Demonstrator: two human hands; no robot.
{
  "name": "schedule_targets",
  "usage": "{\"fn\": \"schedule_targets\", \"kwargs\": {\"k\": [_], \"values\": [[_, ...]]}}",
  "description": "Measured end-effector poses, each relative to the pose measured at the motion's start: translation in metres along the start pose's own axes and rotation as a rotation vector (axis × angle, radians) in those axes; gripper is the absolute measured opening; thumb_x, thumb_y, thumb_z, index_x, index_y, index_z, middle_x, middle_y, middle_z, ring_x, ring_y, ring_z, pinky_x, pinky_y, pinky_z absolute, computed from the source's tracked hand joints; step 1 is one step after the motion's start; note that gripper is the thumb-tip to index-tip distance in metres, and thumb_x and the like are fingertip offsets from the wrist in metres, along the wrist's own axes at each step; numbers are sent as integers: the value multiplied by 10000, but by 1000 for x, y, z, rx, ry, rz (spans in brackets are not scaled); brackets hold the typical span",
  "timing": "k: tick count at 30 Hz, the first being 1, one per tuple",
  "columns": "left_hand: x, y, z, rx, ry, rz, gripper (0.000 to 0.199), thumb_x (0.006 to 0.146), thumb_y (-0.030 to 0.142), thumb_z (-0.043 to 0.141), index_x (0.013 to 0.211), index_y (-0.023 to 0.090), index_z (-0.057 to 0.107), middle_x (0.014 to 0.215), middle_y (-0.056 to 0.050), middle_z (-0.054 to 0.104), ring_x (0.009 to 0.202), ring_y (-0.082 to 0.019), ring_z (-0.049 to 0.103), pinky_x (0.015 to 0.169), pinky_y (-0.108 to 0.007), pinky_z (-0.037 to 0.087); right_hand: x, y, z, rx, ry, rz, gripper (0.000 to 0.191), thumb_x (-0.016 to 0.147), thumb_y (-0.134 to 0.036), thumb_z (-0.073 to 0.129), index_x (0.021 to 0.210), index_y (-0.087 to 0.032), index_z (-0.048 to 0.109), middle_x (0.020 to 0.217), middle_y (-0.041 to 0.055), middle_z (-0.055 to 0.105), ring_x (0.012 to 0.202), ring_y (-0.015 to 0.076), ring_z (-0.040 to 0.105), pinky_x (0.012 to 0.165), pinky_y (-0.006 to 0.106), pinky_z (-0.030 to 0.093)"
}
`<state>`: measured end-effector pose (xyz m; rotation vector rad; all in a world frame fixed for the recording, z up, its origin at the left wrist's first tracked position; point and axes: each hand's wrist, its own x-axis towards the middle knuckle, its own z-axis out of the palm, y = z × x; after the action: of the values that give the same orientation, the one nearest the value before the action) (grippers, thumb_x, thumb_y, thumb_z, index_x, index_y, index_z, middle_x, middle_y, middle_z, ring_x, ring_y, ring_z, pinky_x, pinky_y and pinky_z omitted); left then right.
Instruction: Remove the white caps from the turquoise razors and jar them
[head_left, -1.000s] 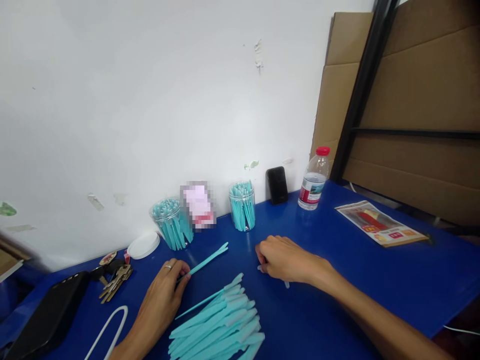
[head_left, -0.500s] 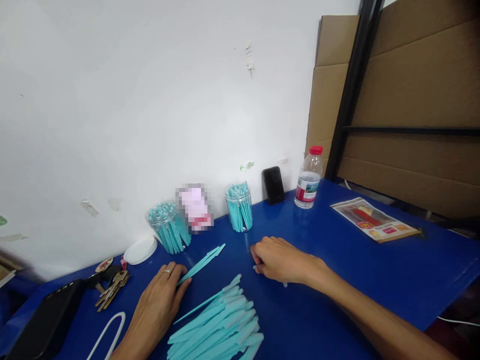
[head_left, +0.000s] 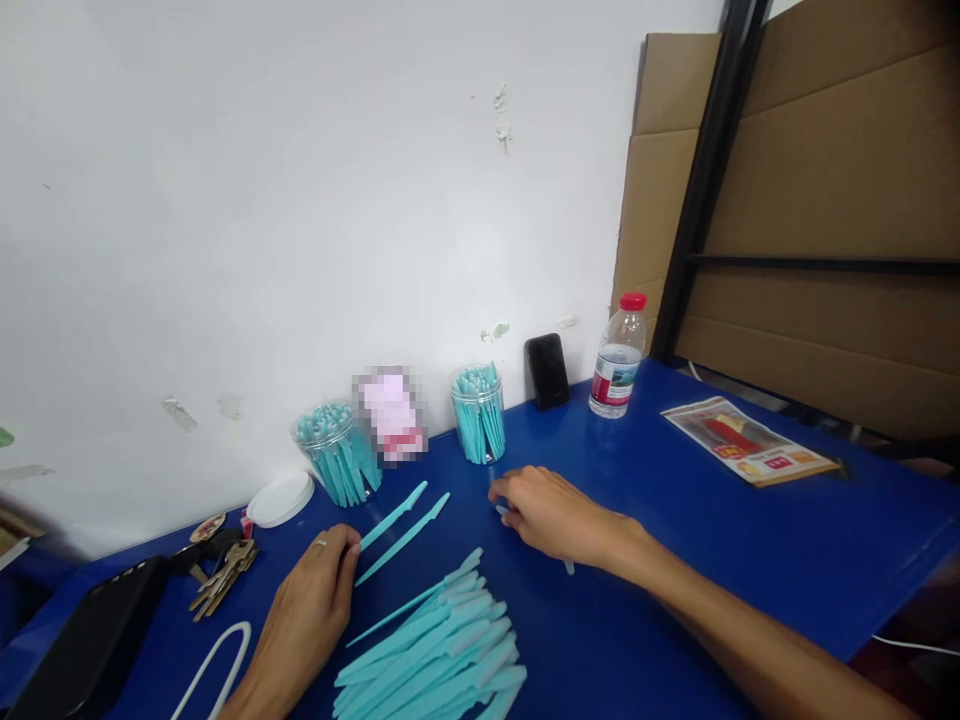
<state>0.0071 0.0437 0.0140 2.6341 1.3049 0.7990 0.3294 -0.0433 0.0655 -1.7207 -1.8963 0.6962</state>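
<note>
My left hand (head_left: 321,590) pinches the lower end of a turquoise eyebrow razor (head_left: 394,515) just above the blue table. A second turquoise razor (head_left: 403,540) lies beside it, apart from my fingers. My right hand (head_left: 551,512) is closed, knuckles up, with a small translucent piece (head_left: 502,510) at its fingertips. Another translucent piece (head_left: 568,567) shows under the wrist side of that hand. Between my forearms lies a pile of turquoise razors (head_left: 442,650) with paler, capped-looking ends. The right fingertips are partly hidden.
Two clear tubs, the left tub (head_left: 337,455) and the right tub (head_left: 478,415), hold upright razors. A white lid (head_left: 281,499), keys (head_left: 225,578) and a black case (head_left: 94,640) lie left. A black device (head_left: 547,371), water bottle (head_left: 617,358) and printed packet (head_left: 750,440) are right.
The two razors by my left hand, close together before, now lie apart, one pinched and shifted left. My right hand has moved slightly left and its fingers have shifted.
</note>
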Motion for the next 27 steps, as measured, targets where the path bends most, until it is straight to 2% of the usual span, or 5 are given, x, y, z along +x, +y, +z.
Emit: {"fn": "schedule_targets", "kwargs": {"k": [4,9,13,20,27], "values": [[-5,12,-7,-58,42,24,317,1121,427,363,890,278,519,613,70,537,490,-182,583,492,-260,467,11,0,6,356,95,21,40,917,-238,712,929,-201,700,803,40,738,805,233,742,667,304,561],[-11,29,-11,-89,121,109,232,1130,367,403,952,283,526,574,107,491,414,-149,526,424,-217,416,17,-5,9,796,91,65,467,769,-617,824,793,-212,593,662,-13,667,585,161,644,493,282,575],[-14,37,-13,-84,223,152,139,1121,334,437,1050,284,545,717,83,629,528,-132,648,509,-185,506,14,-6,9,983,142,101,443,700,-525,891,731,-213,578,600,-52,600,514,100,537,454,223,510],[-18,38,-14,-59,365,179,97,1095,251,449,1044,264,530,917,16,642,683,-144,675,624,-202,552,12,-7,11,1112,107,137,230,705,-335,844,782,-178,694,637,5,696,556,126,621,492,230,524],[-16,34,-15,-26,389,205,118,1107,254,466,1138,239,579,928,9,622,738,-157,673,712,-220,566,10,-9,13,1137,76,148,329,689,-369,910,903,-151,791,748,58,784,664,168,711,551,250,557]]}}
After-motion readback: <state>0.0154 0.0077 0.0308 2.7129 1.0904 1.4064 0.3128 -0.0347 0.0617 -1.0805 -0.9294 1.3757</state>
